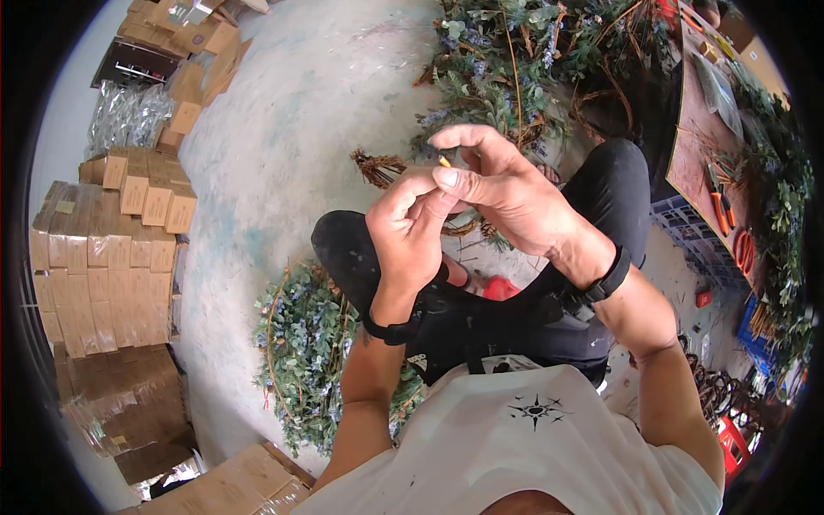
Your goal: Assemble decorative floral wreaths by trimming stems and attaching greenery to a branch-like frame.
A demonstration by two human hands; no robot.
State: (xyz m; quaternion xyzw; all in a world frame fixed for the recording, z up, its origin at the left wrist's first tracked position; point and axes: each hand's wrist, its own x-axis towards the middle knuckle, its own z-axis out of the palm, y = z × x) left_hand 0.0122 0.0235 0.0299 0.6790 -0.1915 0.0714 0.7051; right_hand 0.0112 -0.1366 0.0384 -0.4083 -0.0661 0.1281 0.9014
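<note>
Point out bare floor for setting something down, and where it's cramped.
Free: the concrete floor between the stacked cardboard boxes and the foliage pile ahead. Crowded: the lap, where the left hand and right hand meet, the wreath by the left knee, and the tool-strewn table at right.

The pale, stained concrete floor (300, 112) carries stacks of brown cardboard boxes (103, 257) along its left side; a heap of leafy green garlands with small purple flowers (305, 343) lies beside the person's knee; a larger tangle of the same greenery (515, 60) lies ahead; a brown worktable (699, 129) at right holds what seem orange-handled pliers (719, 206).
</note>
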